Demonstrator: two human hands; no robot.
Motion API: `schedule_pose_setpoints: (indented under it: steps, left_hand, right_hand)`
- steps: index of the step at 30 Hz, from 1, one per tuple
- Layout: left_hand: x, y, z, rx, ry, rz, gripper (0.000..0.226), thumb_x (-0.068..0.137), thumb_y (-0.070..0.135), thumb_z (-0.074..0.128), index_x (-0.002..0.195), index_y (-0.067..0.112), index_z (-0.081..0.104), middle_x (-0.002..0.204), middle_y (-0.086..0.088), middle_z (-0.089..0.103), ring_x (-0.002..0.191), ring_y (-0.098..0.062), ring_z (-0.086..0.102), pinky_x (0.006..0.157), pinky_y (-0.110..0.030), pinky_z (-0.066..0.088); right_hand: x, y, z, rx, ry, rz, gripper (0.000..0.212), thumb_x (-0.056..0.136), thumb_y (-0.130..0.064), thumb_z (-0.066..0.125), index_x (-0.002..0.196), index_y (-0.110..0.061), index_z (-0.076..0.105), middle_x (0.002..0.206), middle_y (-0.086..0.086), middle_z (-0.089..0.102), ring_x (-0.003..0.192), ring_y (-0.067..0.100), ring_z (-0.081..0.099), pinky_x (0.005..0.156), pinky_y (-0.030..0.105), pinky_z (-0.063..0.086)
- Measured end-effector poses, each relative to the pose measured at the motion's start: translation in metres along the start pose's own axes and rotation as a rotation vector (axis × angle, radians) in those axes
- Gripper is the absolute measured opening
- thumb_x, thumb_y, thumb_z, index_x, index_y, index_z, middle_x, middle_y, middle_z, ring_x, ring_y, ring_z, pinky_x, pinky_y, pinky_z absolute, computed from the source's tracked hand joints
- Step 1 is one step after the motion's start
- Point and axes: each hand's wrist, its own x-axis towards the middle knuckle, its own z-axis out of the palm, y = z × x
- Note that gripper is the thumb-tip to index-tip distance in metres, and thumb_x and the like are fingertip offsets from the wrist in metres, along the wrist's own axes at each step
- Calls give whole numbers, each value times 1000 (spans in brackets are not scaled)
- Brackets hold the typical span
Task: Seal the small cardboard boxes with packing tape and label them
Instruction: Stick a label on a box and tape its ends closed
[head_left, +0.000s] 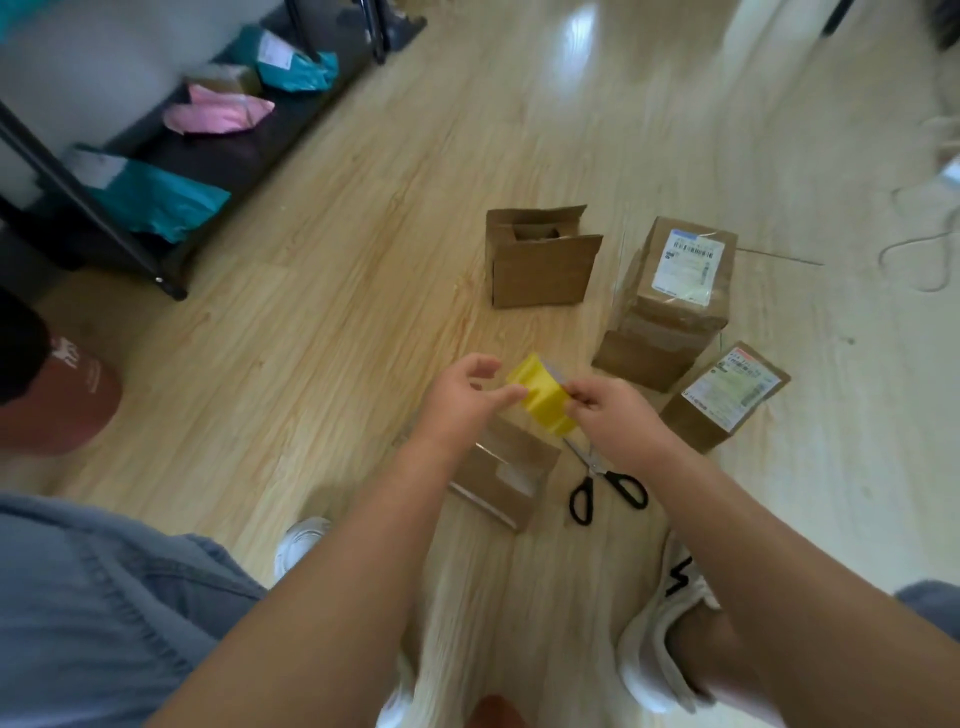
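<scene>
Tape roll (543, 400) sits pinched in the right hand (608, 415), the left hand (462, 395) touching its other side with curled fingers, whether gripping I cannot tell, and the small cardboard box (501, 467) lies on the floor straight below, nearer the left hand, scissors (605, 486) beside it.

Free floor (337, 338) left of open box (540, 270); boxes (675, 291), scissors (605, 483) crowd right.

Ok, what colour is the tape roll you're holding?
Yellow. The tape roll shows best in the head view, pinched by the right hand.
</scene>
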Motion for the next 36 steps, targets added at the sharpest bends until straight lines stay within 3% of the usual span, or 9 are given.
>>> schedule_pose_setpoints:
  steps: [4,9,13,16,23,27,30,33,36]
  left_hand:
    - [0,8,-16,-4,-6,48,18,78,13,82,89,16,69,82,1,67,74,-10,61,70,-24,47]
    - [6,9,-33,2,90,62,10,88,16,71,79,19,70,67,6,65,60,-3,58,64,-24,43]
    - [11,10,-43,-62,22,-5,26,98,18,57,75,15,67,68,0,63,65,-13,56,73,-31,47]
    - [14,11,-47,-46,-65,-32,31,96,37,60,86,8,68,77,-2,65,71,-13,60,75,-28,51]
    - [27,9,-52,-125,-115,-64,4,90,12,69,90,8,70,78,-5,67,73,-13,61,69,-22,51]
    - [34,7,-47,-105,9,-80,4,85,15,75,84,11,73,72,-2,67,72,-15,58,72,-32,46]
    - [38,8,-37,-129,68,-101,8,83,15,77,85,8,73,73,-3,68,69,-14,58,71,-28,46]
    - [49,14,-34,-123,147,-143,12,84,17,77,79,8,72,76,-6,69,71,-17,60,76,-31,48]
    - [65,17,-45,-180,269,-199,19,86,13,75,69,9,67,72,-4,66,67,-17,59,69,-30,48]
  right_hand:
    - [-9,-18,-2,18,-69,-77,29,100,-10,51,115,-24,72,100,-4,70,97,14,62,73,13,41]
    - [-13,-36,-2,81,-125,-89,28,102,-12,51,120,-21,70,109,1,72,105,16,64,76,17,43]
    - [-13,-45,-3,137,-129,-65,26,101,-12,52,119,-16,71,111,8,72,103,20,64,73,19,43]
    - [-13,-47,-5,199,-152,-29,24,100,-13,53,117,-14,71,113,10,71,99,16,60,73,18,41]
    - [-6,-42,-7,170,-234,-23,19,94,-27,67,111,-17,67,104,4,72,99,21,68,91,36,51]
    - [4,-46,-7,89,-200,-62,21,88,-32,74,101,-17,68,98,11,71,82,18,65,74,32,52]
    - [13,-53,-15,74,-166,-67,20,85,-37,76,86,-19,67,74,0,62,64,7,56,59,23,44]
    - [27,-48,-21,-7,-116,-26,40,83,-49,74,73,-13,62,61,-4,51,49,4,47,51,21,38]
    - [31,-31,-27,20,-108,80,60,78,-66,70,72,-7,59,64,7,44,56,17,41,55,29,33]
